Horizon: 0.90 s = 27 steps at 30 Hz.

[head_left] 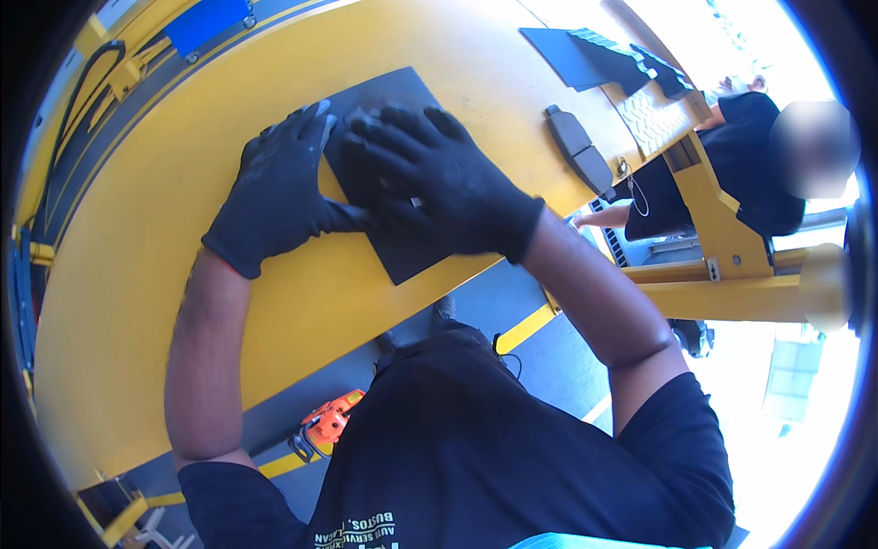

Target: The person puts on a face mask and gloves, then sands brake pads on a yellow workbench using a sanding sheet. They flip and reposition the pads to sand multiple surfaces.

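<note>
Sheet (404, 261): 1 pc, dark, flat on table (119, 302), under my R hand.
L hand (273, 183): gloved, at sheet's L edge; fingers extended, not closed on anything, thumb out over sheet.
R hand (437, 183): gloved, over sheet's middle, fingers slightly fanned; palm hides what's beneath, can't tell if it grips anything.
Handling, my judgement: L best used as a stop along sheet's edge, R w/ even, flat pressure so sheet doesn't skid or twist; lift fingertips before any shift.
Edges: sheet's near corner sits close to table's near edge, so min. pull toward me; could overhang.
Room: widest run of table is L of sheet; prob. best side for sliding.
R of sheet, tighter: pad (579, 151), well apart; beyond it, stack (622, 69) & ribbed pc (652, 119); past those, co-worker (736, 169), so mind R elbow.
Floor, near side of sheet: orange tool (334, 416).
</note>
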### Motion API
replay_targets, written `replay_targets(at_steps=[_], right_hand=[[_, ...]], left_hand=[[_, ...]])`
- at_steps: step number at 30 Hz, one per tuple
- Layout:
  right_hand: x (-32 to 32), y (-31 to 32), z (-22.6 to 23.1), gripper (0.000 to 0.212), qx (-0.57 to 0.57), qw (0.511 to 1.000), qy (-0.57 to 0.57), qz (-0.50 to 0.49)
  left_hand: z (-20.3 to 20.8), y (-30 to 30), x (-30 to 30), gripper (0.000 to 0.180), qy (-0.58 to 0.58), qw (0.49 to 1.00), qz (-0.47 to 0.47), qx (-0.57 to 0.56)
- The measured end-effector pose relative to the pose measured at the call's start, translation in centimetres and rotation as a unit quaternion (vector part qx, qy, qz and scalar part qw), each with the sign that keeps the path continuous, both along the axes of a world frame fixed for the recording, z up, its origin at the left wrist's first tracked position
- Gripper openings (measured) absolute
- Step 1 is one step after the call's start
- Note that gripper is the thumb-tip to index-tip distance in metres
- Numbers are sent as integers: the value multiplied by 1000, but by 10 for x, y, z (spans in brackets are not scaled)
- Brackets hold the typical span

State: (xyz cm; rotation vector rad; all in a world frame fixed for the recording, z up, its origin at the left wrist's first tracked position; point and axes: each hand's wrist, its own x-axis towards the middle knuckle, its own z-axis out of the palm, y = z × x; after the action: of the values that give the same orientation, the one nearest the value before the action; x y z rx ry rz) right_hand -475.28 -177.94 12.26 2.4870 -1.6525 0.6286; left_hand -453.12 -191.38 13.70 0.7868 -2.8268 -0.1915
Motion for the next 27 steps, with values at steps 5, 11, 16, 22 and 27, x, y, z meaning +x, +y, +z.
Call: replay_targets(at_steps=[5,11,16,22,27], right_hand=[[-9,18,14,64,23,1000,5,1],[-6,-17,4,62,-20,997,19,66],[13,31,22,63,28,998,19,-47],[25,-9,-1,68,-5,995,29,-98],[7,22,15,64,50,995,73,-52]], left_hand=[[0,3,-1,128,-7,1000,6,-13],[-6,0,7,125,7,1000,4,14],[-1,4,1,124,-9,1000,3,1],[-5,2,4,125,-19,999,26,-16],[7,8,5,129,-55,997,44,24]])
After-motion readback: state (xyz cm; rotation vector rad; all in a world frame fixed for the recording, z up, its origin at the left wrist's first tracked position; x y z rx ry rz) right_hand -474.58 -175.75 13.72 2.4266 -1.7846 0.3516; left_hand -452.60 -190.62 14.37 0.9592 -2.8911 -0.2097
